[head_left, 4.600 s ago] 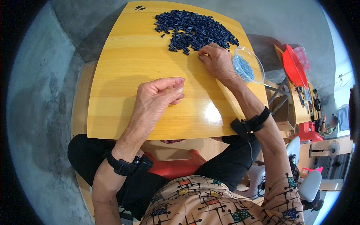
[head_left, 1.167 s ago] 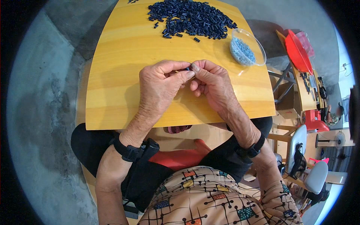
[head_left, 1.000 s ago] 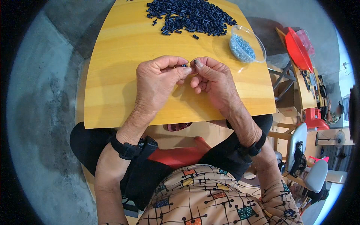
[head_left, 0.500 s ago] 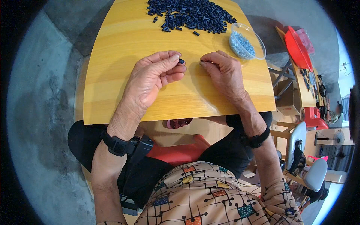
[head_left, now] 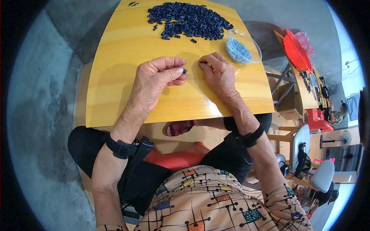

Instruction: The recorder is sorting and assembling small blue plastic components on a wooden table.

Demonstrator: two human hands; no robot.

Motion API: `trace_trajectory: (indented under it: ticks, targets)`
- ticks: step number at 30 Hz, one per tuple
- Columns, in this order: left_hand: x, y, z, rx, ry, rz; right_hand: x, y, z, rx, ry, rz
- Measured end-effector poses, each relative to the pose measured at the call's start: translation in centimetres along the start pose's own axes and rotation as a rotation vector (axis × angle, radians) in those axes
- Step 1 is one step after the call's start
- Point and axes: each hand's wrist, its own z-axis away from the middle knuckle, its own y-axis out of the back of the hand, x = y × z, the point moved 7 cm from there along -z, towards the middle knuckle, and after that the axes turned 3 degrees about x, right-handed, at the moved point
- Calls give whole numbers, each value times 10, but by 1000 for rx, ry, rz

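My left hand (head_left: 156, 79) is closed in a pinch over the middle of the yellow table (head_left: 111, 88). A short black cylindrical piece (head_left: 184, 71) pokes out between its thumb and fingers. Close by on the right, my right hand (head_left: 217, 73) is closed too, thumb pressed to the forefinger; whatever its fingertips hold is too small to make out. The two hands are apart, with a narrow gap between them. Beyond them lies a large pile of the same black pieces (head_left: 189, 19). A clear round tub (head_left: 257, 57) of small, shiny bluish-silver parts (head_left: 238, 50) stands beyond my right hand.
A few black pieces (head_left: 133, 4) lie at the table's far left corner. To the right, a side table (head_left: 308, 98) bears a red basin (head_left: 296, 50) and more dark parts. Pale-seated chairs (head_left: 323, 175) stand at the lower right. A grey wall (head_left: 38, 115) runs along the left.
The view has shifted slightly, bringing more of the table's far end into sight. My left hand still pinches the black piece, and my right hand has come a little closer to it.
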Motion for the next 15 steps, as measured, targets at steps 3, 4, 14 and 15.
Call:
trace_trajectory:
  ticks: [3, 4, 14, 15]
  targets:
    - [1, -2, 2, 2, -29, -41, -1, 1, 1, 27, -6, -19]
    - [0, -3, 1, -2, -30, -40, 0, 3, 1, 28, -7, -16]
    - [4, -10, -5, -50, -101, -80, 18, 5, 2, -42, -296, -257]
    - [3, -9, -6, -38, -94, -56, 21, 3, 3, -60, -348, -307]
